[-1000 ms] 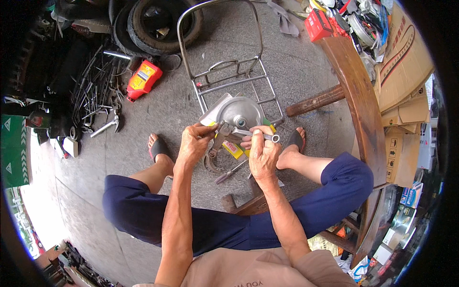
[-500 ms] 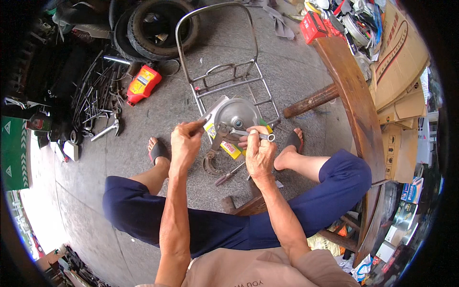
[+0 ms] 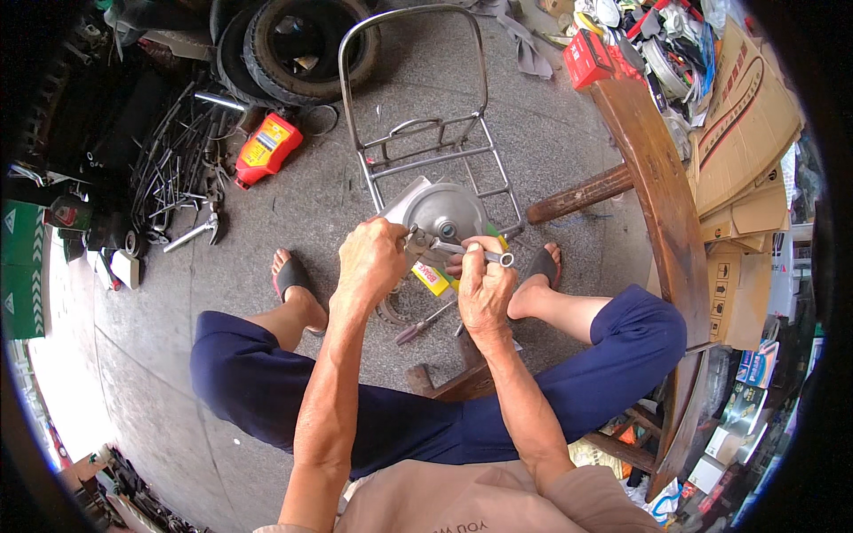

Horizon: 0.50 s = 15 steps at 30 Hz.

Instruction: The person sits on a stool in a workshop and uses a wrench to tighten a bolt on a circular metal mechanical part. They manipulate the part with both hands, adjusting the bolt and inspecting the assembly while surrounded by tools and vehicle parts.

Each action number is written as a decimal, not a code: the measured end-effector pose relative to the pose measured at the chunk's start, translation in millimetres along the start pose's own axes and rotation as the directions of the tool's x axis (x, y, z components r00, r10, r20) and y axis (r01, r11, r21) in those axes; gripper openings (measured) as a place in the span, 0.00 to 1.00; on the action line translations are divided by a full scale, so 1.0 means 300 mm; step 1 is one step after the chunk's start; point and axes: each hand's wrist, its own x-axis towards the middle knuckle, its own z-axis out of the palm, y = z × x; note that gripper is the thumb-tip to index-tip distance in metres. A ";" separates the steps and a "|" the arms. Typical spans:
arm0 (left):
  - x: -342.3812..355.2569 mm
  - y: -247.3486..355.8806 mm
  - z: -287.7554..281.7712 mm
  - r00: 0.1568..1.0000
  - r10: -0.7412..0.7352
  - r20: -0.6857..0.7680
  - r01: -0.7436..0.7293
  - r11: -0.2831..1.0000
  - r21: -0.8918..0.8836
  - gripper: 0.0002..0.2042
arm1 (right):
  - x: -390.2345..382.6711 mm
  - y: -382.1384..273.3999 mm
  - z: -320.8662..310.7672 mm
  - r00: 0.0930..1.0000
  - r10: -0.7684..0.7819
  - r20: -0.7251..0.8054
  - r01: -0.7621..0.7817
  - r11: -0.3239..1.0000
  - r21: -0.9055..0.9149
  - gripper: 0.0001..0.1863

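Observation:
A round grey metal brake plate (image 3: 444, 211) with a central hole sits over the lower end of a chrome rack (image 3: 425, 162). My right hand (image 3: 486, 291) is closed round a combination wrench (image 3: 475, 253); its ring end sticks out to the right, its other end reaches the fitting at the plate's near edge. Against the plate's left side, my left hand (image 3: 371, 259) is closed, its fingers curled at that fitting; what they grip is hidden. A yellow and red box (image 3: 433, 278) lies beneath the plate. Curved brake shoes (image 3: 389, 311) are partly covered by my left hand.
A screwdriver (image 3: 418, 330) lies before a low wooden stool (image 3: 458, 384). To the left are a hammer (image 3: 200, 231), a red bottle (image 3: 268, 149) and piled tools. Tyres (image 3: 311, 53) lie behind. A wooden bench (image 3: 653, 160) and cardboard (image 3: 742, 133) stand right.
My left hand has moved right and inward to the plate's near edge, covering the lever arm and part of the brake shoes. My right hand keeps the wrench in nearly the same place.

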 end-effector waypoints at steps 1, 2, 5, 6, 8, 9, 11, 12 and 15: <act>-0.001 0.003 0.000 1.000 0.002 0.001 -0.002 1.000 0.013 0.12 | 0.002 0.002 -0.001 1.000 -0.013 -0.002 0.013 1.000 -0.014 0.13; -0.004 0.006 0.000 1.000 0.004 0.002 -0.004 1.000 0.026 0.12 | 0.003 0.004 -0.002 1.000 -0.024 0.000 0.024 0.999 -0.031 0.13; -0.010 0.008 0.014 1.000 0.029 -0.011 -0.029 0.998 0.055 0.12 | 0.004 0.007 -0.005 0.999 -0.039 0.005 0.040 0.998 -0.054 0.13; -0.012 0.007 0.019 0.999 0.040 -0.017 -0.039 0.997 0.063 0.12 | 0.004 0.003 -0.004 0.999 -0.035 0.005 0.035 0.998 -0.044 0.12; -0.013 -0.001 0.023 0.998 0.055 -0.015 -0.055 0.998 0.020 0.13 | 0.004 0.006 -0.004 0.999 -0.036 0.002 0.036 0.998 -0.043 0.12; -0.013 -0.007 0.020 0.998 0.062 -0.016 -0.062 0.998 0.000 0.13 | 0.005 0.007 -0.004 0.999 -0.041 -0.002 0.041 0.998 -0.051 0.12; -0.019 -0.035 0.033 0.999 0.033 -0.018 -0.036 0.988 -0.151 0.14 | 0.003 0.007 -0.002 0.998 -0.065 0.003 0.065 0.994 -0.091 0.12; -0.020 -0.055 0.043 1.000 0.018 -0.017 -0.022 0.974 -0.226 0.15 | -0.005 0.002 0.000 0.997 -0.083 0.012 0.083 0.989 -0.122 0.12; -0.019 -0.101 0.071 0.999 0.032 -0.021 -0.037 0.922 -0.384 0.16 | -0.024 -0.021 0.007 0.997 -0.076 0.028 0.079 0.987 -0.137 0.12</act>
